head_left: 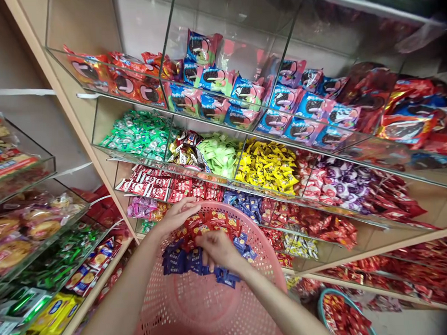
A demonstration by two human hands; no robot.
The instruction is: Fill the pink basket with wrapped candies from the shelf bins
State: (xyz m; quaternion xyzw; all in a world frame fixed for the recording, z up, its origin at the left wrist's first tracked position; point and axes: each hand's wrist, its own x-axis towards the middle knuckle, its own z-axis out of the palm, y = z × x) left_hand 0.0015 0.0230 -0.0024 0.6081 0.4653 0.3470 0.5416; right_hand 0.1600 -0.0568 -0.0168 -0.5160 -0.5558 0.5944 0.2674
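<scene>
A pink plastic basket (249,215) with a perforated wall tilts towards me below the shelves. At its far left rim, my left hand (176,218) holds the edge, fingers reaching over it; its thumb is hard to see. Inside, my right hand (221,250) is curled among small wrapped packets, and what its fingers close on is hidden. Dark blue packets (174,259) lie to its left, more blue packets (244,247) to its right and some under it. Red packets (199,226) fill the far side of the basket. The near bottom shows bare pink plastic.
Clear-fronted shelves hold green sweets (138,136), yellow packets (267,166), purple-and-white sweets (346,182) and blue-pink cookie packs (213,80). A wooden upright (71,114) divides off the left shelves. At the lower right, a teal-rimmed basket (321,303) contains red packets.
</scene>
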